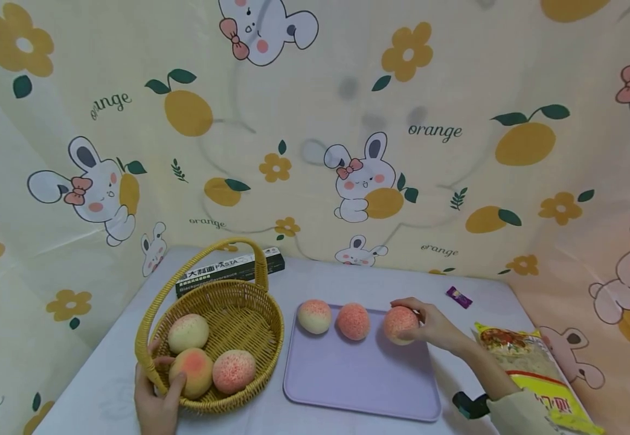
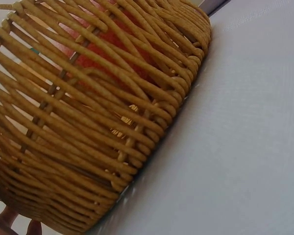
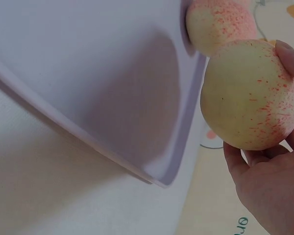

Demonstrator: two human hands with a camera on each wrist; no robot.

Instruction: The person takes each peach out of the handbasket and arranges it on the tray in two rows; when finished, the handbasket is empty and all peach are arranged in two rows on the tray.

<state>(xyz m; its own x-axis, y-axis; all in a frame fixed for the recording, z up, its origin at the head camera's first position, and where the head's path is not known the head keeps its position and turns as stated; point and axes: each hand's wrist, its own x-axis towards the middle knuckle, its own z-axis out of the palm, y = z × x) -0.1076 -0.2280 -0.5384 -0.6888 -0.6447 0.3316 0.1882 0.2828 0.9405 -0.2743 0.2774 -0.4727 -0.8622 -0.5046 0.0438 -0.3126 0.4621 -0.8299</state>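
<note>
My right hand (image 1: 434,326) grips a pink-speckled peach (image 1: 400,325) over the back right corner of the lilac tray (image 1: 363,408). The right wrist view shows fingers and thumb around that peach (image 3: 250,98), its underside pale. Two more peaches, one pale and pink (image 1: 315,316) and one pinker (image 1: 353,321), sit along the tray's back edge. At the left, my left hand (image 1: 156,399) holds the near-left rim of a wicker basket (image 1: 244,314), its thumb against an orange-blushed peach (image 1: 194,371). Also in the basket are a pale peach (image 1: 188,333) and a speckled peach (image 1: 234,371).
Behind the basket lies a dark pasta box (image 1: 271,260). A small purple packet (image 1: 458,296) is on the white table beyond my right hand. A yellow food bag (image 1: 537,374) lies at the right, by my right forearm. Printed cloth (image 1: 315,121) encloses the table.
</note>
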